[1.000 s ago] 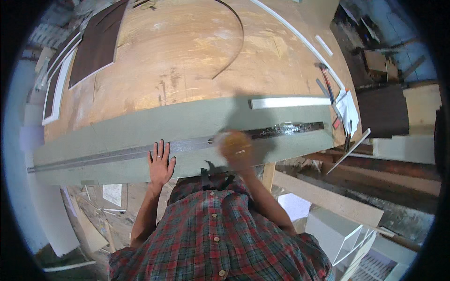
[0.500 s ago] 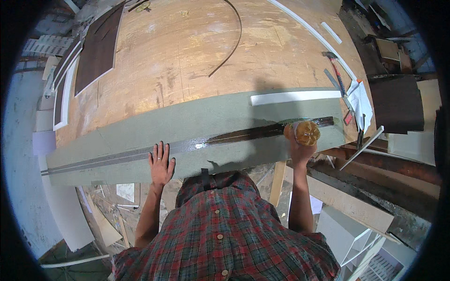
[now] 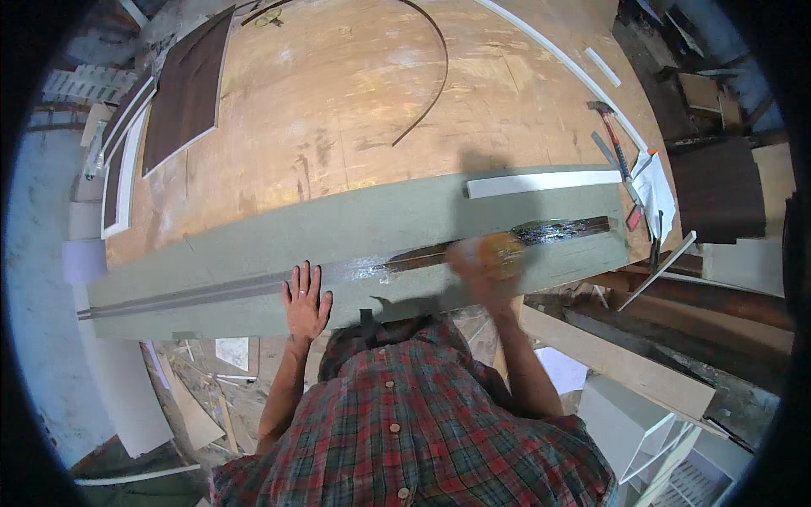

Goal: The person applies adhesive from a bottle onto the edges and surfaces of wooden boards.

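A long grey-green board (image 3: pixel 228 241) lies along the near side of the table, with a narrow strip (image 3: pixel 194 296) running lengthwise on it. The strip is grey on the left and dark brown and wet-looking towards the right. My left hand (image 3: pixel 307 308) rests flat on the board, fingers spread, fingertips by the strip's edge. In my right hand (image 3: pixel 480 283), blurred by motion, is a plastic bottle (image 3: pixel 504 255) of amber liquid, tipped over the strip with its base towards me. Its mouth is hidden. A glossy wet patch (image 3: pixel 562 231) shows right of the bottle.
On the board's far side lies a white strip (image 3: pixel 545 183). A hammer (image 3: pixel 610 135), a white cloth or paper (image 3: pixel 655 186) and a red object (image 3: pixel 634 218) sit at the table's right edge. Dark panels (image 3: pixel 187 93) lie far left; a thin curved strip (image 3: pixel 445 68) crosses the wooden tabletop.
My right hand and the bottle have swept left along the strip, uncovering a glossy wet patch on the right. My left hand stays flat on the board. The view has shifted slightly.
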The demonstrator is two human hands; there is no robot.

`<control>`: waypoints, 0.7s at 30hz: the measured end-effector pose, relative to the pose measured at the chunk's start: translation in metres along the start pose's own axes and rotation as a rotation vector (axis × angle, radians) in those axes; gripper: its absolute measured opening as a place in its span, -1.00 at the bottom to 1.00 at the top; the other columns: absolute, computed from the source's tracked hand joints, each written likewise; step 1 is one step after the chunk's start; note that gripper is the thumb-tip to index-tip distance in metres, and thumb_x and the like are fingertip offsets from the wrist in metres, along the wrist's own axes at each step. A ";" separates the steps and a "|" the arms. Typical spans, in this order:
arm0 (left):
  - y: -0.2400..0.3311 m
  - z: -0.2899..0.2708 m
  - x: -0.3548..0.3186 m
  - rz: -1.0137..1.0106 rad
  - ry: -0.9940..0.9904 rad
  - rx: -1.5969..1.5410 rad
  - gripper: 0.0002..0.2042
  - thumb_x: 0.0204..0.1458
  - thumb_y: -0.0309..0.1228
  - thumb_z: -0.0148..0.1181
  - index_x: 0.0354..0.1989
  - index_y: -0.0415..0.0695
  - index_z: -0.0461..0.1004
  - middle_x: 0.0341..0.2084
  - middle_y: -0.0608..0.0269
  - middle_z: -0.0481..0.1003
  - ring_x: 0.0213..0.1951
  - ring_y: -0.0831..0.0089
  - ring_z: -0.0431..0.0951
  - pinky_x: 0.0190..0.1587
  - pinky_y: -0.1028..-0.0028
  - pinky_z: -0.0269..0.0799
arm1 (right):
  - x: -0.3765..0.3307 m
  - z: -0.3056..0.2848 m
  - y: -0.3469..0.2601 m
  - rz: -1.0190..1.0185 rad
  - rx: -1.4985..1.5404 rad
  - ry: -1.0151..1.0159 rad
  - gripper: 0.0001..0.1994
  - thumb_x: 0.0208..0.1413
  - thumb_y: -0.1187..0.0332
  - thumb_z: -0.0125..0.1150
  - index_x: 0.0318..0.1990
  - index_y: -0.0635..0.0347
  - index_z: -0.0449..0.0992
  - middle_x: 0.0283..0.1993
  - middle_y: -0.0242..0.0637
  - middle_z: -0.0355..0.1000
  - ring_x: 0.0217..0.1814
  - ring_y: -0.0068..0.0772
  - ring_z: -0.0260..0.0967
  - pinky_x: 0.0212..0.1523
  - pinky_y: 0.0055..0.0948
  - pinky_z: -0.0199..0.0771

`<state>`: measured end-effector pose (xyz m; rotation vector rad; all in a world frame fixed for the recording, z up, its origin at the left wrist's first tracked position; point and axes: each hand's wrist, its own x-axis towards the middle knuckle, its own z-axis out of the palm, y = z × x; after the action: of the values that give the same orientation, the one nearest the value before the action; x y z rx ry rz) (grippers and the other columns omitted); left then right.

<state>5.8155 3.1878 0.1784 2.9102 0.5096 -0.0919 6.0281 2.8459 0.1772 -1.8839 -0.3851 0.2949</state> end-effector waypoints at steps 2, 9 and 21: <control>0.001 -0.001 -0.001 0.002 0.016 -0.040 -0.39 0.24 -0.05 -0.08 0.43 0.01 0.12 0.46 0.11 -0.01 0.45 0.01 -0.05 0.37 -0.17 -0.19 | 0.013 -0.067 -0.020 0.023 0.587 0.192 -0.68 0.19 0.25 0.20 0.05 0.16 0.44 0.01 -0.28 0.43 0.03 -0.17 0.48 0.03 -0.09 0.51; -0.003 -0.007 0.000 0.026 -0.023 -0.101 -0.39 0.24 -0.09 -0.07 0.44 -0.02 0.10 0.46 0.08 -0.03 0.46 0.01 -0.09 0.38 -0.17 -0.26 | 0.027 -0.009 -0.078 -0.128 1.014 0.378 -0.62 0.12 0.16 0.30 -0.04 0.24 0.47 -0.11 -0.33 0.45 -0.02 -0.37 0.44 0.07 -0.31 0.47; -0.019 -0.006 0.005 0.116 -0.039 -0.108 -0.40 0.23 -0.06 -0.06 0.41 -0.01 0.14 0.46 0.13 -0.01 0.45 0.05 -0.04 0.36 -0.16 -0.15 | 0.012 0.144 -0.079 -0.435 -0.346 0.070 -0.56 -0.03 0.21 0.46 -0.01 0.09 0.48 -0.07 -0.32 0.46 -0.12 -0.25 0.47 -0.11 -0.38 0.52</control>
<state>5.8133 3.2085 0.1807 2.8190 0.3284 -0.1011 5.9746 2.9993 0.2035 -2.0753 -0.8228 -0.1394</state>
